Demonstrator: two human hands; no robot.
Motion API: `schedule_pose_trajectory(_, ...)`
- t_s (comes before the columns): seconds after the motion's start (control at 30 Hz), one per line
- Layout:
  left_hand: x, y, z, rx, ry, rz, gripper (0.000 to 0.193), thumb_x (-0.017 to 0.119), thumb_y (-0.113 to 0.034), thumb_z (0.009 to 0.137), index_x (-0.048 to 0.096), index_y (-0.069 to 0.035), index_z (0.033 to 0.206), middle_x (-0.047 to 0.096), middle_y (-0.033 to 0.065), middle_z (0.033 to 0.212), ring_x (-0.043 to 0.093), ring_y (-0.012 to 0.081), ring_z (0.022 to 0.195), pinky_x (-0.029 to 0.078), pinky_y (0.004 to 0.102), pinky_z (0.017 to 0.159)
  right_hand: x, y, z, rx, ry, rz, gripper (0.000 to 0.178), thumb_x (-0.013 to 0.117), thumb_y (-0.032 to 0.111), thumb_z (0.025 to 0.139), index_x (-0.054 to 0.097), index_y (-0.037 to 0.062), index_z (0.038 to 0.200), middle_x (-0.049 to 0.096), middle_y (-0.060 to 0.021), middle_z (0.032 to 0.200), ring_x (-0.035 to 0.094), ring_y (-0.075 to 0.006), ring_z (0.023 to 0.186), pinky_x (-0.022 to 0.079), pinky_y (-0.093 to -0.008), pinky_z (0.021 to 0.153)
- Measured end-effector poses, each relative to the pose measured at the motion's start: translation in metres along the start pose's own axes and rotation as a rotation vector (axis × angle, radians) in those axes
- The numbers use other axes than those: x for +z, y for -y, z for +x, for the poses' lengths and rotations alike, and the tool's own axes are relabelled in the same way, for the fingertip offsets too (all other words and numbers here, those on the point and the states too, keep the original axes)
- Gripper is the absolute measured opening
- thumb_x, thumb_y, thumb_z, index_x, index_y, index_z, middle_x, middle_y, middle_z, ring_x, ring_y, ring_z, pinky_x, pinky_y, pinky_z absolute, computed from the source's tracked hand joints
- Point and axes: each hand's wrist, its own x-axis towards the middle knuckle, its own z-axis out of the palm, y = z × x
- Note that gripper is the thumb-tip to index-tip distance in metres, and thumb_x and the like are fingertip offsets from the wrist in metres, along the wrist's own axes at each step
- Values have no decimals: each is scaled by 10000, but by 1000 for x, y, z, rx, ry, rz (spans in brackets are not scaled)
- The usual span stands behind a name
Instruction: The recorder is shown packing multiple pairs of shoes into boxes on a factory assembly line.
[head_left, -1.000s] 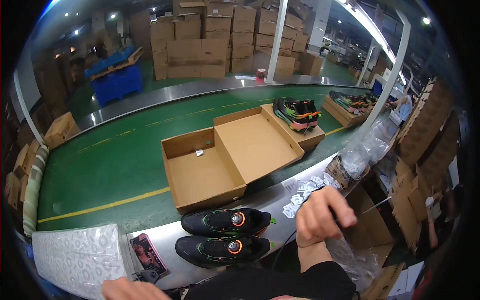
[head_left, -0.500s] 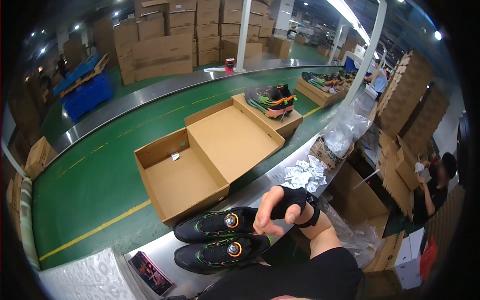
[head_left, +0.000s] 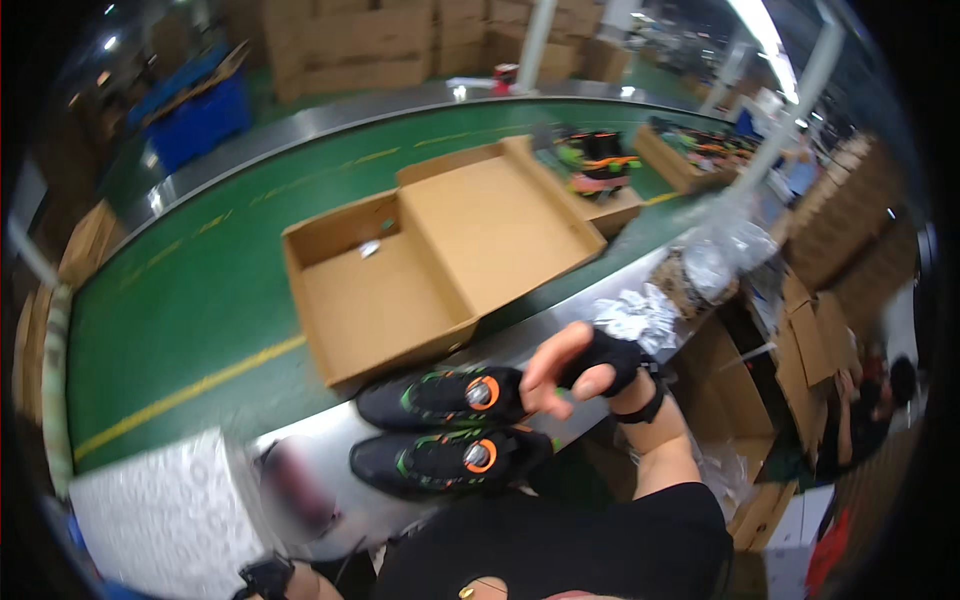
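Observation:
A pair of black shoes with green trim and orange-ringed dials lies side by side on the metal ledge in front of me, the far shoe (head_left: 440, 398) and the near shoe (head_left: 425, 463). Over the heel of the far one hovers my right hand (head_left: 590, 370), in a black fingerless glove, its fingers loosely bent and apart with nothing visible between them. At the lower left edge, my left hand (head_left: 267, 578) shows only its black glove and wrist; its fingers are out of sight. Beyond the shoes stands an open brown shoebox (head_left: 375, 305) with a small white packet (head_left: 370, 248) inside.
White packets (head_left: 640, 318) are heaped on the ledge right of my hand. A blurred phone (head_left: 298, 485) and a stack of patterned white sheets (head_left: 160, 510) lie left. More shoes sit on a box (head_left: 612, 212) on the green belt (head_left: 190, 310). A co-worker (head_left: 865, 420) is at right.
My view has swung, so the scene sits higher and further right. My left hand has come in at the lower left. The right hand stays near the shoe heels, fingers still apart.

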Motion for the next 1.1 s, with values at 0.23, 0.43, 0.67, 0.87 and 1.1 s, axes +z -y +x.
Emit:
schedule_pose_trajectory(0.23, 37, -62, -25, 255, -388, -154, 332, 296, -53, 831, 567, 137, 814, 561, 290, 779, 564, 368, 597, 460, 469, 518, -26, -12, 20, -127, -133, -88, 419, 625, 245, 735, 534, -20, 1047, 564, -78, 621, 537, -196, 600, 440, -347, 646)
schedule_pose_trajectory(0.43, 76, -154, -126, -421, -1622, 606, 346, 547, -193, 820, 504, -20, 1117, 553, 88, 985, 535, 127, 763, 437, 255, 636, -23, -31, 91, 87, -203, -1046, 376, 607, 112, 739, 521, 9, 1090, 567, -121, 989, 542, -216, 916, 411, -313, 832)
schedule_pose_trajectory(0.67, 147, -160, -244, -2843, -943, 1086, 684, 617, -475, 717, 490, 45, 1143, 384, 240, 1269, 378, 338, 1189, 331, 436, 939, -74, -113, 141, 246, 139, -1714, 399, 580, 103, 743, 492, 72, 1131, 530, -170, 1106, 498, -349, 1015, 406, -384, 849)
schedule_pose_trajectory(0.87, 167, -148, -242, -2916, -1159, 1189, 991, 667, -503, 649, 168, -15, 1352, 144, 198, 1405, 133, 319, 1307, 187, 558, 984, -85, -132, 148, 348, 161, -1452, 359, 498, 40, 752, 506, 76, 1109, 570, -213, 941, 561, -358, 855, 456, -387, 740)
schedule_pose_trajectory(1.1, 194, -160, -256, -2440, -1175, 1917, 463, 606, -296, 774, 487, 11, 1100, 433, 212, 1219, 401, 362, 1141, 352, 359, 915, -90, -133, 152, 332, 176, -1483, 356, 501, 40, 741, 530, 89, 1093, 576, -212, 926, 559, -362, 861, 452, -413, 743)
